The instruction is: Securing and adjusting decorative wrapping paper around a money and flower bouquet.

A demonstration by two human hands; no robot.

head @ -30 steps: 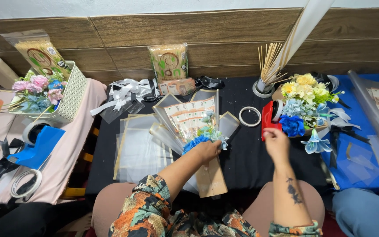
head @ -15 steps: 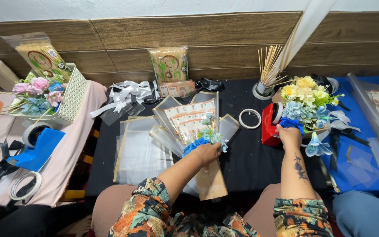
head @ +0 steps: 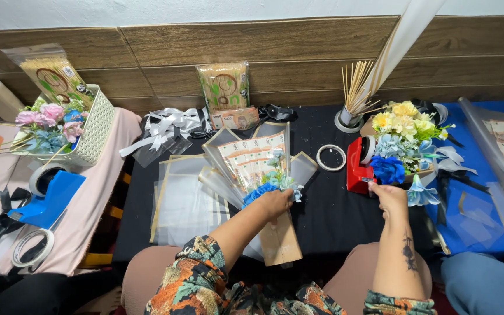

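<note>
The money bouquet lies mid-worktop, its long axis running from the brown paper handle near the person up to the fanned notes. The left hand grips it at the blue flowers. The right hand reaches right, fingertips touching the one red tape dispenser; whether it pinches tape, I cannot tell. One loose tape ring lies between.
</note>
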